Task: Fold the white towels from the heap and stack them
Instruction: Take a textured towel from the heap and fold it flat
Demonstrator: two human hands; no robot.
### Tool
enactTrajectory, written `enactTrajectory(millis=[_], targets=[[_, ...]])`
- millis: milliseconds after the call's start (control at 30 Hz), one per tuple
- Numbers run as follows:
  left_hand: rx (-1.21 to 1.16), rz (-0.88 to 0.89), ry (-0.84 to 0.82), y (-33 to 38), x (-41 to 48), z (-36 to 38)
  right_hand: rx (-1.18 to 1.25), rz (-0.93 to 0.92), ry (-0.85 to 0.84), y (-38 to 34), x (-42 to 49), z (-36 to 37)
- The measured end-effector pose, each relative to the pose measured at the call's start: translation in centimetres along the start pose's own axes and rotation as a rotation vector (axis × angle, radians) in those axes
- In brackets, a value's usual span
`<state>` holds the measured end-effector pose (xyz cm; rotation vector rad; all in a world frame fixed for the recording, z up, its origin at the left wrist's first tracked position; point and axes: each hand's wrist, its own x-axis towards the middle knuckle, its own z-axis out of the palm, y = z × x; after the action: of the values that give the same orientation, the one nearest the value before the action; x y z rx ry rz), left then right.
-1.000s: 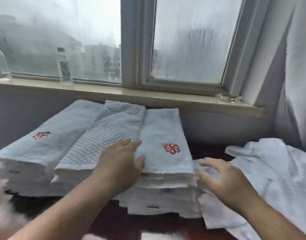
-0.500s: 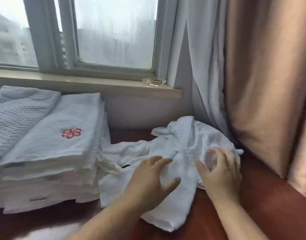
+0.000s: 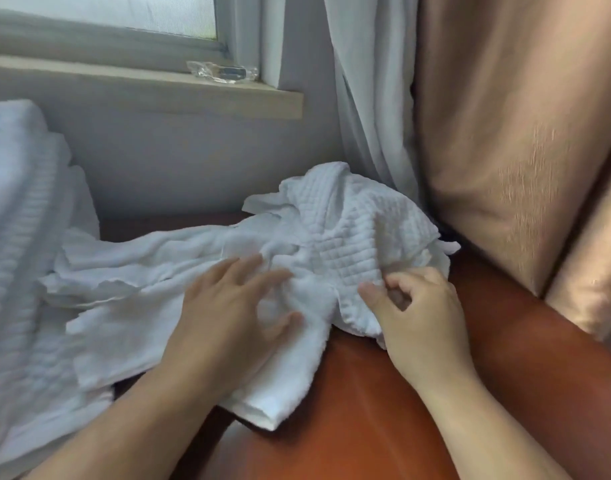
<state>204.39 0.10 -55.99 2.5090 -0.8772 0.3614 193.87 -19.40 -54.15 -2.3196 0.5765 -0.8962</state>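
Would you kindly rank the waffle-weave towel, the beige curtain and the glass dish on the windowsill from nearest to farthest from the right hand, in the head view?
1. The waffle-weave towel: its edge is pinched by the right hand, just ahead of it.
2. The beige curtain: hanging to the hand's right.
3. The glass dish: far back and left, on the windowsill.

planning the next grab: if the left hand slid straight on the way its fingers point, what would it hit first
Likely the crumpled white waffle-weave towel, bunched up just ahead of the left hand, though depth is unclear.
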Motion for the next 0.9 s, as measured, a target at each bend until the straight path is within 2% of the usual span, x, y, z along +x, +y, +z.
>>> enactTrajectory(millis=[67, 133, 200, 233, 300, 367, 433, 533, 600, 667, 733, 800, 900], targets=[[-0.038, 0.076, 0.122, 0.6, 0.0, -0.5, 0.094, -0.022, 0.091, -0.3, 0.0, -0.3], [-0.089, 0.164, 0.221, 1.5, -0.2, -0.8, 0.485, 0.056, 0.177, -0.8, 0.2, -1.1], [-0.138, 0.204, 0.213, 2.1, -0.5, -0.9, 1.015, 0.229, 0.237, -1.2, 0.6, -2.1], [-0.164, 0.193, 0.195, 2.2, -0.7, -0.9, 1.195, 0.339, 0.284, -1.3, 0.8, -2.6], [-0.215, 0.156, 0.143, 2.3, -1.0, -0.8, 1.358, 0.541, 0.338, -1.1, 1.2, -3.3], [-0.213, 0.138, 0.069, 2.3, -1.0, -0.5, 1.352, 0.630, 0.264, -0.4, 1.4, -3.0], [-0.184, 0.132, 0.017, 2.1, -0.9, -0.3, 1.178, 0.617, 0.220, 0.4, 1.5, -2.2], [-0.158, 0.130, -0.016, 1.9, -0.7, -0.1, 0.804, 0.338, 0.310, 1.5, 1.6, -1.9], [-0.152, 0.133, -0.032, 1.9, -0.6, -0.1, 0.664, 0.166, 0.220, 1.6, 1.4, -1.8], [-0.151, 0.133, -0.048, 1.8, -0.7, -0.1, 0.436, 0.118, 0.103, 1.8, 1.2, -1.4], [-0.162, 0.133, -0.062, 1.8, -0.6, -0.1, 0.293, 0.158, 0.122, 1.6, 1.1, -1.3], [-0.187, 0.120, -0.060, 1.7, -0.7, -0.1, 0.371, 0.167, 0.150, 1.3, 0.9, -1.5], [-0.230, 0.094, -0.066, 1.8, -0.6, -0.1, 0.773, 0.178, 0.051, 0.7, 0.9, -1.9]])
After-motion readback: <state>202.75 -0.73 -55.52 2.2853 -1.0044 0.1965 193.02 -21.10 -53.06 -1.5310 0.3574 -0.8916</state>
